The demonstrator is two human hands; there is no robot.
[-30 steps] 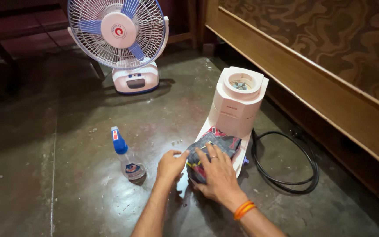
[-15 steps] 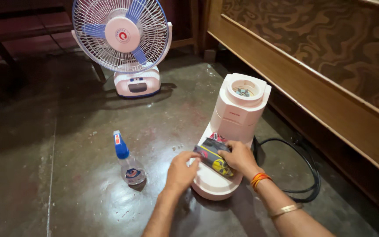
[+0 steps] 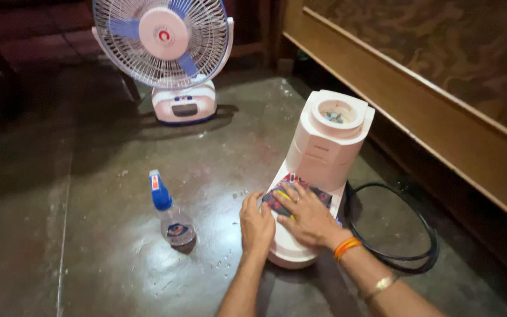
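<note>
A white mixer base point(image 3: 324, 147) stands on the dark floor, with an open round socket on top and a flat foot in front. My right hand point(image 3: 307, 216) lies palm down on a dark cloth with red and yellow print point(image 3: 319, 194), pressing it onto the foot close to the tower. Orange and gold bangles circle that wrist. My left hand point(image 3: 257, 225) grips the left rim of the foot, fingers curled against it.
A clear spray bottle with a blue head point(image 3: 169, 215) stands left of the hands. A white and blue table fan point(image 3: 165, 53) stands at the back. A black cord point(image 3: 409, 252) loops on the floor to the right, beside a wooden bed frame point(image 3: 441, 126).
My right hand has slid the cloth from the front of the foot up toward the tower, and its fingers now lie flat. My left hand has stayed at the left rim.
</note>
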